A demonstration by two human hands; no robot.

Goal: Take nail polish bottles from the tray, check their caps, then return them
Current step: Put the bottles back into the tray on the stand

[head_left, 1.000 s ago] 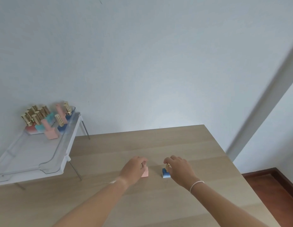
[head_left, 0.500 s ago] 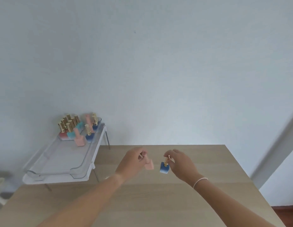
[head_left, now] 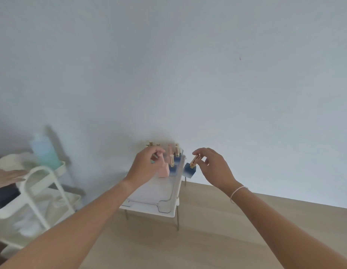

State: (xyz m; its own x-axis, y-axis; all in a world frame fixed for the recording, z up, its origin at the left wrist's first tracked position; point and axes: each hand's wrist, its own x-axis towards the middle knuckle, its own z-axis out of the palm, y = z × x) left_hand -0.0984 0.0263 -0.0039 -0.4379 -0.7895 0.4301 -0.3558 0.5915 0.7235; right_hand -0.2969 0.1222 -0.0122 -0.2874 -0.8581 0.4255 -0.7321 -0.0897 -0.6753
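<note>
My left hand [head_left: 144, 166] is over the clear tray [head_left: 169, 202], gripping a pink nail polish bottle [head_left: 164, 170] by its cap; the bottle's base is at the tray's floor, I cannot tell if it touches. Just right of the tray's rim, my right hand [head_left: 213, 166] pinches the gold cap of a blue nail polish bottle [head_left: 189, 170], which hangs tilted in the air. Several more bottles with gold caps [head_left: 173, 161] stand at the tray's far end, partly hidden by my left hand.
The tray sits on a white stand with thin metal legs [head_left: 177, 220] on the wooden table [head_left: 207, 239]. Left of the table is a white cart [head_left: 42, 183] with a pale blue bottle [head_left: 44, 152]. Another person's hand [head_left: 7, 176] shows at the left edge.
Both hands lifted their bottles off the table and carried them to the tray. The view swung left, bringing the cart into sight.
</note>
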